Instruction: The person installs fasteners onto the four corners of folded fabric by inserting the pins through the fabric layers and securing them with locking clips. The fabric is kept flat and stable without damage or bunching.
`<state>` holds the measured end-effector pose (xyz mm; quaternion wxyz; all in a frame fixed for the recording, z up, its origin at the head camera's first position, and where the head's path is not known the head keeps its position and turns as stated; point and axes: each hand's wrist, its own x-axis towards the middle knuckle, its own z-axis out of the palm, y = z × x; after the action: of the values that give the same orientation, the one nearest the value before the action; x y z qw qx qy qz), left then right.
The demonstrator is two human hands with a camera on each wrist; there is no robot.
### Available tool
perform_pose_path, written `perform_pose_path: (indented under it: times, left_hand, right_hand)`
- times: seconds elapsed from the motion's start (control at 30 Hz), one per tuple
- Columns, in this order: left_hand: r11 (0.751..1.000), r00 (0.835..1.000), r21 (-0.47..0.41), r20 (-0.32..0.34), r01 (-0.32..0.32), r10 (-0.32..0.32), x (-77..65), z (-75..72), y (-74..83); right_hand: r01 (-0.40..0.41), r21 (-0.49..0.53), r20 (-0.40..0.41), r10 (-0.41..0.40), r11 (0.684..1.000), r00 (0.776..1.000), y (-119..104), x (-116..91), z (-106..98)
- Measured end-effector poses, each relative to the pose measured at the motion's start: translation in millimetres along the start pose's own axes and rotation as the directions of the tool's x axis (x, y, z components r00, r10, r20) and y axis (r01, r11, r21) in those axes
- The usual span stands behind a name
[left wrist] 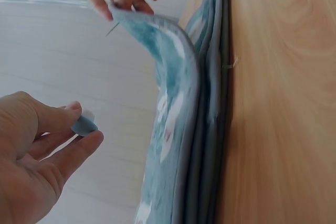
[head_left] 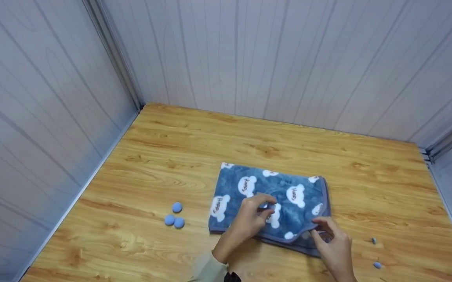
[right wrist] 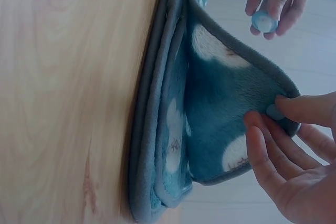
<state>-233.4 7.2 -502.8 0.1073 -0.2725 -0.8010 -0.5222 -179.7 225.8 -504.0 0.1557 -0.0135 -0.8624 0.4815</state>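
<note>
A folded blue fleece blanket [head_left: 284,184] with white bear heads lies on the wooden table. My left hand [head_left: 249,217] is above its front part and pinches a small round blue cap [left wrist: 84,125] with a pale underside between thumb and fingers. At the front right corner, my right hand [head_left: 335,243] lifts the blanket's top layer. In the right wrist view, its thumb and fingers pinch a blue pin head [right wrist: 273,112] against the fabric near the grey edging. A thin needle [left wrist: 112,29] sticks out past the raised corner in the left wrist view.
Three round blue caps [head_left: 176,207] lie left of the blanket. To the right are two small blue-headed pins, a farther pin [head_left: 374,240] and a nearer pin [head_left: 377,265]. Pale panel walls [head_left: 226,62] enclose the wooden table [head_left: 171,137] at the back and sides.
</note>
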Motion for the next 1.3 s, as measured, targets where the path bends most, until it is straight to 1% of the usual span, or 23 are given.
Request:
perform_pose_path:
  times: [0.13, 0.37, 0.57, 0.7, 0.83, 0.9, 1.1, 1.3]
  left_hand:
    - [1.000, 1.000, -0.007, 0.005, -0.026, 0.026, 2.1, 6.1, 3.0]
    - [0.999, 0.999, -0.023, 0.027, -0.038, 0.038, 6.1, 12.9, 6.2]
    - [0.998, 0.998, -0.025, 0.035, -0.058, 0.059, 8.2, 17.9, 8.8]
    - [0.998, 0.998, -0.043, 0.040, -0.044, 0.045, 9.1, 21.3, 10.3]
    - [0.998, 0.998, -0.059, 0.056, -0.012, 0.015, 9.5, 24.5, 12.0]
    - [0.998, 0.998, -0.056, 0.058, -0.012, 0.016, 10.0, 26.1, 13.1]
    - [0.998, 0.997, -0.027, 0.048, -0.058, 0.060, 12.3, 31.3, 16.0]
    - [0.997, 0.996, -0.036, 0.058, -0.069, 0.071, 13.4, 37.5, 17.6]
  right_hand:
    - [-0.024, -0.034, 0.014, 0.025, 0.999, 1.000, -1.8, 0.7, -0.3]
    - [0.007, -0.034, 0.001, -0.007, 0.999, 1.000, -3.4, 0.2, -0.7]
    - [-0.025, -0.042, 0.007, 0.025, 0.999, 1.000, -4.0, 0.8, -0.3]
    - [-0.039, -0.042, 0.014, 0.040, 0.998, 0.999, -4.1, 1.0, 0.9]
    - [-0.026, -0.045, 0.017, 0.027, 0.999, 0.999, -5.1, 1.0, 1.1]
    - [-0.018, -0.045, 0.021, 0.019, 0.999, 1.000, -5.9, 1.0, 0.8]
    - [-0.003, -0.038, 0.027, 0.004, 0.999, 1.000, -7.1, 2.2, 1.2]
    - [0.057, -0.010, -0.005, -0.057, 0.998, 0.998, -5.1, 1.6, 2.9]
